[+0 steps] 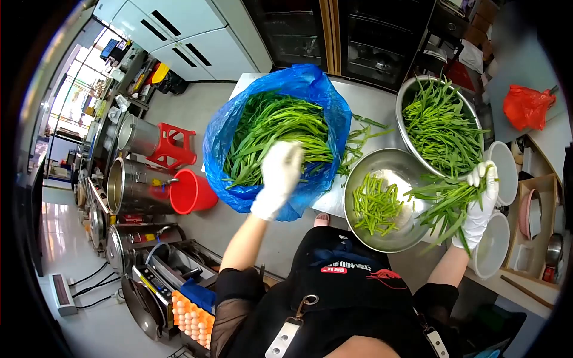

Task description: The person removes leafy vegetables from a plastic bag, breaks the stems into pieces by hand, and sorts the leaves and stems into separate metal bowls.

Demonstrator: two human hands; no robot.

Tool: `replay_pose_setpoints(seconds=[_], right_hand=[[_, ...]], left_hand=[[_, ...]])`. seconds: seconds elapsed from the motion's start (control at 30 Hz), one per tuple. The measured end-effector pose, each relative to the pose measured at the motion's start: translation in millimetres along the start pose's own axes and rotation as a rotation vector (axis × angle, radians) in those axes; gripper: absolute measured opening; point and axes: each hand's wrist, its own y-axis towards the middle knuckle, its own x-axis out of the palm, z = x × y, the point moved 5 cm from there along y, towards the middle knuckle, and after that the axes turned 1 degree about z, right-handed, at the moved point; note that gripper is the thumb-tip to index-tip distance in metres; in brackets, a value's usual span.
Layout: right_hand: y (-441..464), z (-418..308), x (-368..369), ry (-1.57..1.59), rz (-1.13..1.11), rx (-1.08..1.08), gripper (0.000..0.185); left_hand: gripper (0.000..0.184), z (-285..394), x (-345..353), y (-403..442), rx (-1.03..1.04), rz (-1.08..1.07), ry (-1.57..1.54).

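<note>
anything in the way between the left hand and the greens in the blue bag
Nothing visible: the blue bag is open and the left hand is over the greens; whether it touches them is unclear.

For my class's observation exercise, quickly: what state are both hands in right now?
Left hand: over the blue bag; whether it grips anything cannot be told.
Right hand: closed, holding a bunch of leafy greens.

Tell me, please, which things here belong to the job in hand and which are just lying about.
Part of the job, it seems:
blue bag with long greens
leafy bunch in the right hand
nearer steel bowl with short stems
farther steel bowl with greens

Apparently just lying about:
red bucket
red stool
eggs
red plastic bag
</note>
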Motion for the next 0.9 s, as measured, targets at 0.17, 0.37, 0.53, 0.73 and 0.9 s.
replay_pose_setpoints(seconds=[0.17,0.37,0.53,0.73,0.9], right_hand=[[-5,34,41,0.024,-0.015,0.112,0.018],[-9,62,68,0.069,-0.075,0.228,0.018],[-12,74,61,0.025,-0.097,0.292,0.016],[-10,91,70,0.042,-0.089,0.363,0.014],[-9,111,97,-0.014,-0.140,0.449,0.014]], left_hand=[[0.012,-70,-16,66,0.123,0.108,0.207],[0.018,-95,40,92,0.189,-0.398,0.471],[0.015,-87,29,94,0.194,-0.558,0.484],[0.014,-53,-57,110,0.112,-0.380,0.317],[0.015,-73,-86,94,0.039,-0.213,0.130]])
